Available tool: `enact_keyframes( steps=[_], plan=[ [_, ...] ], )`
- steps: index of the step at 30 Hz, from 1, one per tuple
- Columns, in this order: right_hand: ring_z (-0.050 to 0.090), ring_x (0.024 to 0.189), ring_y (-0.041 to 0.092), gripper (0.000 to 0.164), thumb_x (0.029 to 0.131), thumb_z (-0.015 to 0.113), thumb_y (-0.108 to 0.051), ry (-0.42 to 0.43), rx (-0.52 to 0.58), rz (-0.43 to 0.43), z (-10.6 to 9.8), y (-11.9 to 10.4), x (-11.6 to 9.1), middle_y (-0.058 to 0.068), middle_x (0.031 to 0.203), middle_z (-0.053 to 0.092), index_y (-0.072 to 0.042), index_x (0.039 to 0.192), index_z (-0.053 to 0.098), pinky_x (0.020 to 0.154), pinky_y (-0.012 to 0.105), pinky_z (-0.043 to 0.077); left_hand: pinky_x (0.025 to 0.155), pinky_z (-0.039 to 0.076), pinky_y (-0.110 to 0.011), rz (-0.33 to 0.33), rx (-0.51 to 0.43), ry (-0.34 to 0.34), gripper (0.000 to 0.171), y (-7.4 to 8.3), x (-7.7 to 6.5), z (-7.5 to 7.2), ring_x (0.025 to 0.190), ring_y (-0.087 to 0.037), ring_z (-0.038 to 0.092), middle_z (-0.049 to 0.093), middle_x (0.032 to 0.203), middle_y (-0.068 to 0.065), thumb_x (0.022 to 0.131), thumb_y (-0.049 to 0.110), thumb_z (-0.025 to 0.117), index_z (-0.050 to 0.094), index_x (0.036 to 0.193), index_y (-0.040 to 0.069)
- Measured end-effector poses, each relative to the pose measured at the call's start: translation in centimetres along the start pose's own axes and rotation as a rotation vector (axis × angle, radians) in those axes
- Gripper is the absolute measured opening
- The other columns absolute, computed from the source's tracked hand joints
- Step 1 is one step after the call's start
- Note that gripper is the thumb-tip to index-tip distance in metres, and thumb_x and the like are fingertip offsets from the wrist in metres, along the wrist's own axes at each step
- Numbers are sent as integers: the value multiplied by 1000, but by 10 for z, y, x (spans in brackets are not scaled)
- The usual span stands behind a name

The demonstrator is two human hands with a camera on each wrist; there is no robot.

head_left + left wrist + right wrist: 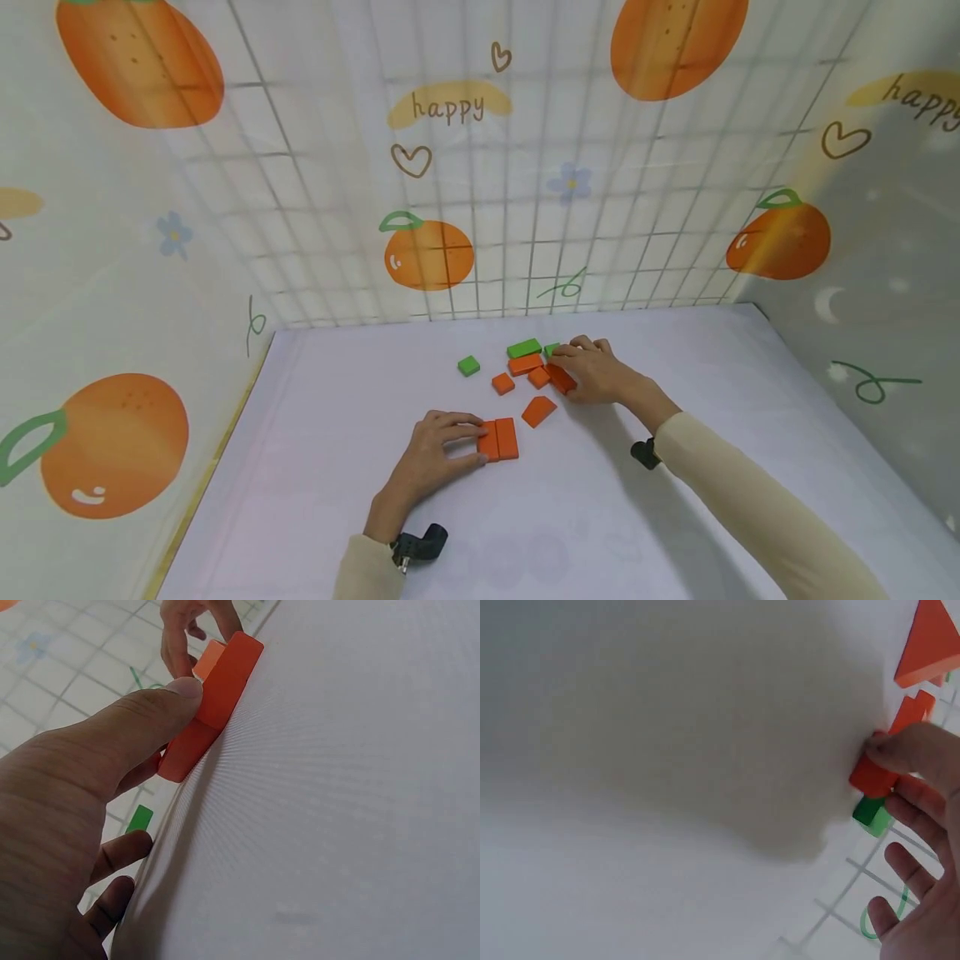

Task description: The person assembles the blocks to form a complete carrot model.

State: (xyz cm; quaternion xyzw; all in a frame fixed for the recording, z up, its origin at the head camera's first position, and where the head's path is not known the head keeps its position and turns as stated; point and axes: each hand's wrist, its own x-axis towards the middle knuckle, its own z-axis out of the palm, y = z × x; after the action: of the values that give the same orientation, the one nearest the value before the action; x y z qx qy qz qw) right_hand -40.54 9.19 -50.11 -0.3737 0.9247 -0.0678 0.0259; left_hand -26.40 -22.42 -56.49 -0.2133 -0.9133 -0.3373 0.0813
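Two flat orange rectangular blocks lie side by side on the white table. My left hand (431, 454) pinches the left block (487, 442) between thumb and index finger, at its near and far ends. Flush along it lies the right block (507, 439). Farther away, my right hand (596, 373) grips a darker orange rectangular block (561, 379), its thumb on the near side in the right wrist view and the other fingers behind. Close by sit a small orange block (538, 378) and a green block (552, 350), partly hidden by the fingers.
An orange block with slanted edges (538, 411) lies between the hands. Beyond are an orange rectangle (526, 364), a small orange square (503, 383), a long green block (523, 348) and a green square (468, 366). A printed curtain (337, 275) stands behind the table (322, 400).
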Motion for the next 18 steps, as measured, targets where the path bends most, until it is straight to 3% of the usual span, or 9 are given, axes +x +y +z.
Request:
enact_keyframes(
  steps=[8,13,18],
  plan=[
    [44,118,30,57,76,86,-32,-32,63,43,-10,-3,-5,7,119,60,-5,122,65,97,53,31,97,35,-44,2,-1,-4,37,0,-1,2,119,-8,44,60,130,21,86,45,78,74,120,31],
    [45,117,30,56,76,86,-35,40,91,71,-20,-10,-15,7,120,62,-8,121,68,95,53,31,98,35,-45,18,0,-5,37,0,-1,1,119,-9,45,61,130,17,86,42,79,74,119,29],
    [46,117,27,54,75,86,-37,117,126,32,-25,-29,-31,4,119,63,-11,119,69,93,51,32,96,35,-44,35,1,7,36,0,1,-2,117,-11,46,62,130,15,86,42,79,75,119,28]
  ],
)
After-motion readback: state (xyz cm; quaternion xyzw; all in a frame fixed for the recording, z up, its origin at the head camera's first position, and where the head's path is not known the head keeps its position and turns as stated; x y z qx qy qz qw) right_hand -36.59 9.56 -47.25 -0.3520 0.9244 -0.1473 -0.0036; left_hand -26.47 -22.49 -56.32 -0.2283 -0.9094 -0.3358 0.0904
